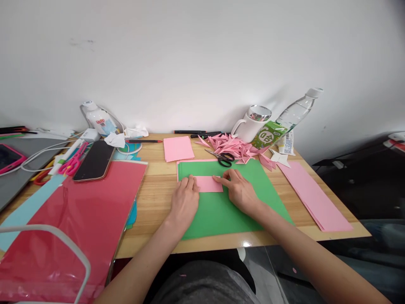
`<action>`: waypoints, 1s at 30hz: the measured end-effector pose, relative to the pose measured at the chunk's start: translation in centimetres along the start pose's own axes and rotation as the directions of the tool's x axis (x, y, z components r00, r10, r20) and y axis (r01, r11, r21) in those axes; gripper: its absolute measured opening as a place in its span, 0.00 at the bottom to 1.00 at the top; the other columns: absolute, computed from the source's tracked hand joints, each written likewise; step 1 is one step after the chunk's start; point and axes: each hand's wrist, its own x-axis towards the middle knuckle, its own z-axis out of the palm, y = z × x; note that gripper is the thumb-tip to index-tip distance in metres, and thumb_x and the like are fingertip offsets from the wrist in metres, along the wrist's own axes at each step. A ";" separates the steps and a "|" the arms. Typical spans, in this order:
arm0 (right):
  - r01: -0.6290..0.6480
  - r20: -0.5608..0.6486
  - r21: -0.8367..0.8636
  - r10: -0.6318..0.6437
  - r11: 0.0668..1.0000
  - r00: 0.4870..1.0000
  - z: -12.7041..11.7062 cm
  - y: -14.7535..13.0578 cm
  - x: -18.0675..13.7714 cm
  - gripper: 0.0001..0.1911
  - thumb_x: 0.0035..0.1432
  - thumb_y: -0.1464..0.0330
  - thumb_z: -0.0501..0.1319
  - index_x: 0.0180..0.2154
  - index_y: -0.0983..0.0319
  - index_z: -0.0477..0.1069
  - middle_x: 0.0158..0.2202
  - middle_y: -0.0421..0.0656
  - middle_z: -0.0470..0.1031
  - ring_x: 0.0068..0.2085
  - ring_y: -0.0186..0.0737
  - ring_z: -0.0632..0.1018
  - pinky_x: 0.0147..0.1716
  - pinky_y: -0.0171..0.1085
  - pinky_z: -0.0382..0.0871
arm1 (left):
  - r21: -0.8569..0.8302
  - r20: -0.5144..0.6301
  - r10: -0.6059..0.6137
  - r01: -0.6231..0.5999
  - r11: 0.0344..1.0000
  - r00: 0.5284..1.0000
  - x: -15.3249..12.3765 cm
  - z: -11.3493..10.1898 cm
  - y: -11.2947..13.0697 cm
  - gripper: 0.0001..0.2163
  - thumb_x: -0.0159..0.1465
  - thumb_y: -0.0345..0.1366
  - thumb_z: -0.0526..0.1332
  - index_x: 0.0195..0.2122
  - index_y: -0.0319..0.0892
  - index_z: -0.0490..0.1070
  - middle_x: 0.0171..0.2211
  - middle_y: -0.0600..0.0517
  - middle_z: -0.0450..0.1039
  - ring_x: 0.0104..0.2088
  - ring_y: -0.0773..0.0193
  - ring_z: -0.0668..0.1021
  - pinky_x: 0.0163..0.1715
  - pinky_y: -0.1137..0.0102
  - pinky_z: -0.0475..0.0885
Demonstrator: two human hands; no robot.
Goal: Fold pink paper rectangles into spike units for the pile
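Pink rectangular paper strip (209,184) lay flat on the far part of a large green paper sheet (221,211), its long axis running left to right across the person's front. The left hand (185,199) rested open, palm down, fingertips pressing the strip's left end. The right hand (240,192) lay loosely spread at the right end, its index finger touching the strip; neither hand was clenched. Both hands sat on the person's side of the strip, about equally close, one at each short end. Just past the green sheet's far edge lay black-handled scissors (225,159) and a heap of folded pink paper points (232,145), with a small stack of pink sheets (178,147) off its far left corner. Long pink paper strips (313,194) lay right of the sheet, a red plastic folder (79,211) left. The sheet lay on a light wooden table (158,190) against a white wall (202,50).
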 end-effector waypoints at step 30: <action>-0.003 0.183 0.402 -0.077 0.916 0.980 -0.8 -0.8 6.1 0.10 0.48 0.71 0.65 0.36 0.63 0.74 0.36 0.44 0.74 0.33 0.36 0.74 0.33 0.34 0.65 | -0.566 0.045 -0.299 0.271 0.779 0.953 -0.8 -0.5 -2.6 0.41 0.45 0.45 0.71 0.59 0.42 0.57 0.44 0.44 0.76 0.47 0.48 0.68 0.44 0.55 0.61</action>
